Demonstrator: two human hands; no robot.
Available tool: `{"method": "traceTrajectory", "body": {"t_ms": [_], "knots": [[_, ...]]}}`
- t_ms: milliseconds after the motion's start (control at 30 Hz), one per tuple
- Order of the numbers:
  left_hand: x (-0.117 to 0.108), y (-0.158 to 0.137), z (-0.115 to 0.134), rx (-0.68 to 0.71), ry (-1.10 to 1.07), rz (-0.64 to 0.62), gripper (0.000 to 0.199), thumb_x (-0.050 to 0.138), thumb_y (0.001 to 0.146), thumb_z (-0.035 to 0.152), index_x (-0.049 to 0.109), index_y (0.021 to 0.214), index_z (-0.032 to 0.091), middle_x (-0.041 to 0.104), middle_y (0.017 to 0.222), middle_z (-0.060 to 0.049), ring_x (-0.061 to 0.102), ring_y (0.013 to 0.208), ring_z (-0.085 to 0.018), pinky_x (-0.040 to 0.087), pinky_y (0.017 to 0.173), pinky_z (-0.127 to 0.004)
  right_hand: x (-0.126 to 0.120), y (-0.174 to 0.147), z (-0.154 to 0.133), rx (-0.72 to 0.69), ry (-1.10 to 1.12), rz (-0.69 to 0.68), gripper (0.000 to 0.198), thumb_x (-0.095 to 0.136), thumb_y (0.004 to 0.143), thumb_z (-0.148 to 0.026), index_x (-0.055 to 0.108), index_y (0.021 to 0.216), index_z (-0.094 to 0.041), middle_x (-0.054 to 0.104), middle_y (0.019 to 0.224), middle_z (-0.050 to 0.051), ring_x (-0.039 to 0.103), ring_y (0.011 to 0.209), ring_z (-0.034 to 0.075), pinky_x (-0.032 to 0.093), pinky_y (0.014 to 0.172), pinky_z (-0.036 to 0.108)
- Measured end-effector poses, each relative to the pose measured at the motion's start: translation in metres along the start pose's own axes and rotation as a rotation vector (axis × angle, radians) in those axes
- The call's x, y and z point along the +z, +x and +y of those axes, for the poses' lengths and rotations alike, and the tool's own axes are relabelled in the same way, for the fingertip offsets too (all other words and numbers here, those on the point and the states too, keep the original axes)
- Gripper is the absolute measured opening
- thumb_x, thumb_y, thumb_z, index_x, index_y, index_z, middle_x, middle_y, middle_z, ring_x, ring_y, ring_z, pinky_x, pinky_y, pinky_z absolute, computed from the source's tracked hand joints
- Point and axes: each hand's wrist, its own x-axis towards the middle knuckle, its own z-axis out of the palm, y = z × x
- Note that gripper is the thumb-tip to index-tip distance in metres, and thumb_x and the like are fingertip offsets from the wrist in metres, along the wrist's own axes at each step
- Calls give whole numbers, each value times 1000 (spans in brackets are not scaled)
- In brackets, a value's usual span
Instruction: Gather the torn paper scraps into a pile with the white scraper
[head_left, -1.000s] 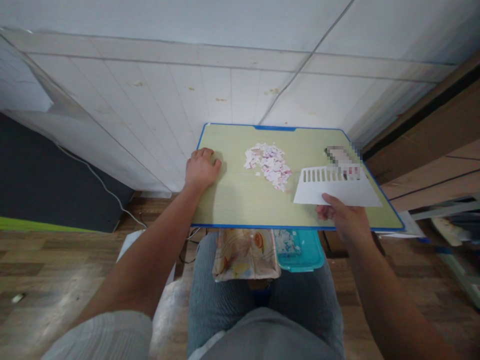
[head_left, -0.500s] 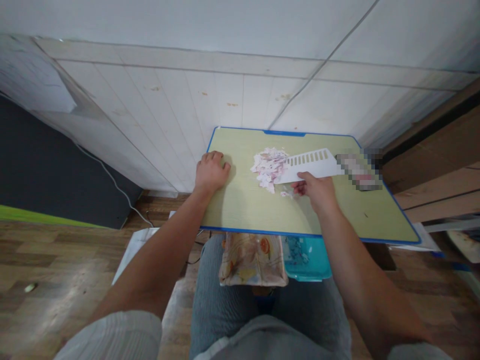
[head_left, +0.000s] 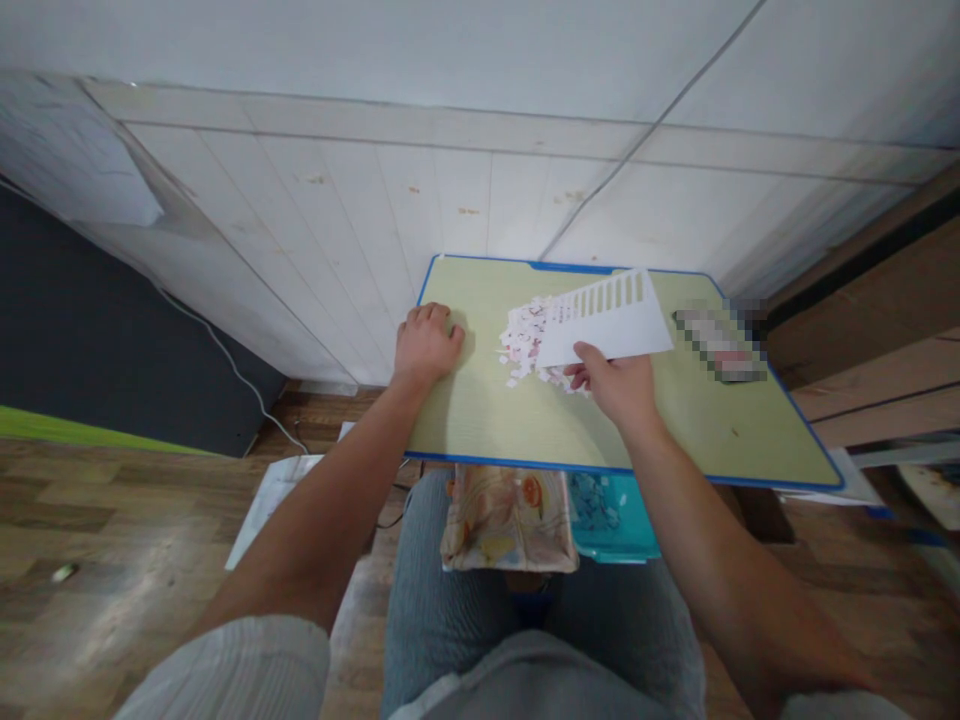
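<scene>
My right hand point(head_left: 619, 385) pinches the near edge of a flat white card point(head_left: 607, 335), thumb on top and fingers beneath. A row of slots is cut along the card's far side. The card is tilted, its left end over a heap of small white and pinkish paper scraps point(head_left: 523, 340), partly hiding them. Some scraps lie loose beside my right fingers. My left hand point(head_left: 427, 345) rests at the left edge of the pale yellow, blue-rimmed tabletop point(head_left: 510, 430), thumb apart from loosely bent fingers, with nothing seen in it.
A blurred-out flat object point(head_left: 720, 343) lies on the tabletop's right side. Below the front edge, over my lap, sit a fruit-patterned fabric-covered container point(head_left: 510, 530) and a turquoise tub point(head_left: 619, 545) with small bits inside. A white wall point(head_left: 337, 200) stands behind; a cable point(head_left: 645, 135) runs down it.
My right hand has moved slightly left with the card, whose far side has lifted and swung away from me. The scraps under its left end have shifted and spread. My left hand stays put.
</scene>
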Motion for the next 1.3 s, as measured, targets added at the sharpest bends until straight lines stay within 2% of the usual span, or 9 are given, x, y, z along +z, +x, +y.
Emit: {"method": "traceTrajectory", "body": {"t_ms": [67, 233, 333, 467, 567, 700, 833, 1033, 1300], "knots": [[-1, 0, 1, -8, 0, -4, 42, 54, 104, 32, 73, 139, 16, 74, 149, -20, 62, 143, -39, 54, 119, -55, 0, -3, 2, 1, -24, -44, 26, 75, 86, -44, 73, 82, -19, 79, 66, 8, 67, 47, 18, 52, 47, 27], [-1, -1, 2, -4, -18, -11, 42, 54, 105, 33, 73, 139, 17, 73, 149, -20, 61, 143, -40, 54, 119, -57, -3, -7, 4, -38, -100, 83, 28, 75, 89, -46, 71, 78, -21, 76, 63, 7, 69, 50, 19, 55, 51, 29], [-1, -1, 1, -8, -14, -9, 43, 54, 105, 33, 72, 139, 16, 72, 149, -21, 61, 144, -41, 53, 120, -57, 6, -8, -1, -66, -35, 42, 32, 77, 86, -51, 70, 78, -21, 77, 65, 8, 68, 51, 19, 57, 52, 30], [0, -1, 0, -6, -9, -8, 42, 54, 105, 34, 72, 139, 16, 73, 149, -20, 61, 144, -40, 53, 120, -57, 17, -10, -5, -23, 72, -27, 38, 84, 79, -55, 74, 86, -19, 79, 68, 8, 66, 50, 18, 56, 49, 30], [1, -1, 0, -3, -20, -8, 41, 54, 105, 34, 72, 138, 18, 73, 149, -20, 61, 144, -40, 53, 120, -57, 12, -14, -4, 1, 67, -77, 39, 86, 79, -55, 74, 82, -18, 77, 65, 8, 66, 49, 18, 57, 51, 31], [1, 0, 0, -7, -20, -8, 40, 54, 105, 33, 72, 138, 18, 73, 149, -20, 60, 144, -40, 53, 120, -57, 5, -24, -3, -18, 74, -27, 39, 84, 81, -56, 73, 86, -19, 78, 69, 9, 67, 51, 19, 59, 52, 32], [0, 0, 1, -8, -17, -8, 40, 54, 105, 33, 72, 137, 19, 73, 148, -20, 61, 144, -40, 53, 120, -57, 5, -37, -1, 13, 49, -88, 40, 85, 81, -58, 73, 86, -19, 77, 68, 7, 68, 52, 19, 60, 53, 32], [-2, -1, 2, -11, -16, -17, 40, 54, 106, 33, 72, 137, 16, 71, 150, -22, 59, 146, -40, 52, 122, -57, -12, -46, 10, 13, 51, 31, 39, 86, 84, -56, 74, 84, -19, 78, 68, 7, 68, 51, 19, 61, 54, 32], [-1, -2, 2, -9, -16, -9, 39, 54, 105, 34, 72, 137, 19, 72, 147, -21, 60, 144, -40, 53, 120, -57, -24, -63, 8, 18, 14, 40, 39, 86, 84, -57, 74, 83, -20, 77, 67, 7, 69, 51, 20, 61, 53, 33]]}}
